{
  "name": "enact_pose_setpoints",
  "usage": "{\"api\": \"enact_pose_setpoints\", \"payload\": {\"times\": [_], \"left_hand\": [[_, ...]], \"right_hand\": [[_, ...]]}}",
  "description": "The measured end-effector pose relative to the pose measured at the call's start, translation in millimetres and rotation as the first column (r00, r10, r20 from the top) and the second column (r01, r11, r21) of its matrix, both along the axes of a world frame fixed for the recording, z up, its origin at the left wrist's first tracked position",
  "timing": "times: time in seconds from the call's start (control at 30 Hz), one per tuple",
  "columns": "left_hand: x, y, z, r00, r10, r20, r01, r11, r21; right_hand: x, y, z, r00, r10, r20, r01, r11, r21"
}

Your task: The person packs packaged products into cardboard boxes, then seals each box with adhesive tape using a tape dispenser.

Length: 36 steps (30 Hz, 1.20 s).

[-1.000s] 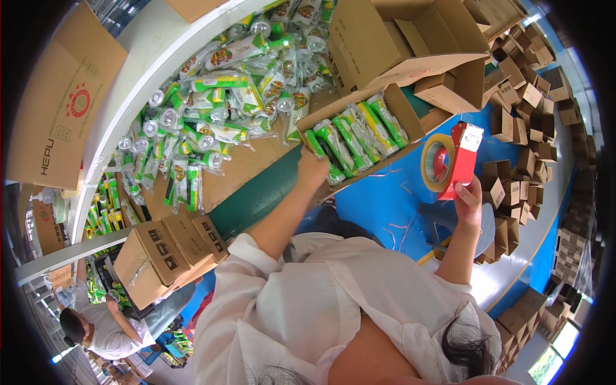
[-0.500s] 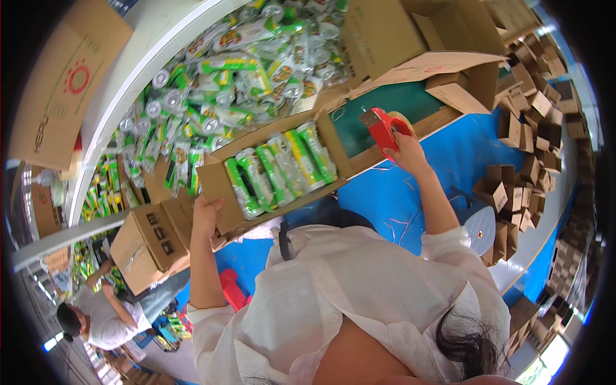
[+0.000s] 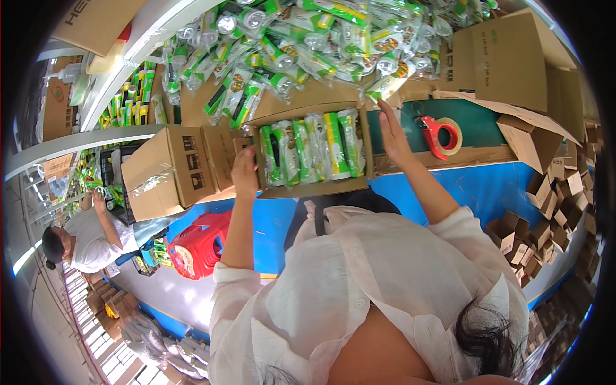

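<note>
An open cardboard box stands at the table's near edge, filled with a row of green and white packaged items. My left hand grips the box's left wall. My right hand lies with fingers stretched against the box's right side and holds nothing. A red tape dispenser with a roll of tape lies on the green tabletop just right of my right hand.
A heap of the same green packets covers the table behind the box. Closed cartons stand to the left, larger open cartons to the right. Small brown boxes are piled at the right. A red stool and another person are at lower left.
My right hand has put the tape dispenser down on the table and moved to the box's right side. The box now sits centred before me, with my left hand on its left wall.
</note>
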<state>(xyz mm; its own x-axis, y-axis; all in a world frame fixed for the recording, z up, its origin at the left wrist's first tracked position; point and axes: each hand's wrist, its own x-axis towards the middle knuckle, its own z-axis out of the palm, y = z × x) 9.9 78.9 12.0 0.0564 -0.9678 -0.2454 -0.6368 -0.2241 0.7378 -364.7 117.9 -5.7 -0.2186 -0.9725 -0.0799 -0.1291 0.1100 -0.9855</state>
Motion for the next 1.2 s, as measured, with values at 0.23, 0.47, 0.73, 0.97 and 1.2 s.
{"api": "enact_pose_setpoints", "payload": {"times": [0.23, 0.47, 0.73, 0.97, 1.2], "left_hand": [[-26, -16, -12, 0.822, -0.544, 0.167, 0.553, 0.833, -0.007], [-31, -18, -23, 0.785, -0.55, 0.284, 0.595, 0.798, -0.1], [-32, -17, -31, 0.85, -0.462, 0.255, 0.519, 0.818, -0.249], [-59, -6, -46, 0.951, -0.044, -0.306, -0.041, 0.963, -0.265], [-28, -83, -11, 0.697, -0.711, 0.093, 0.717, 0.694, -0.068]], "right_hand": [[55, -29, -35, 0.976, 0.011, -0.217, -0.033, 0.995, -0.097], [66, -42, -32, 0.916, -0.047, -0.398, 0.057, 0.998, 0.014], [53, -50, -31, 0.958, -0.141, 0.251, 0.019, 0.902, 0.432], [2, -66, -27, 0.945, 0.028, 0.327, -0.107, 0.968, 0.228], [-11, -58, -36, 0.895, 0.274, 0.351, -0.295, 0.955, 0.008]]}}
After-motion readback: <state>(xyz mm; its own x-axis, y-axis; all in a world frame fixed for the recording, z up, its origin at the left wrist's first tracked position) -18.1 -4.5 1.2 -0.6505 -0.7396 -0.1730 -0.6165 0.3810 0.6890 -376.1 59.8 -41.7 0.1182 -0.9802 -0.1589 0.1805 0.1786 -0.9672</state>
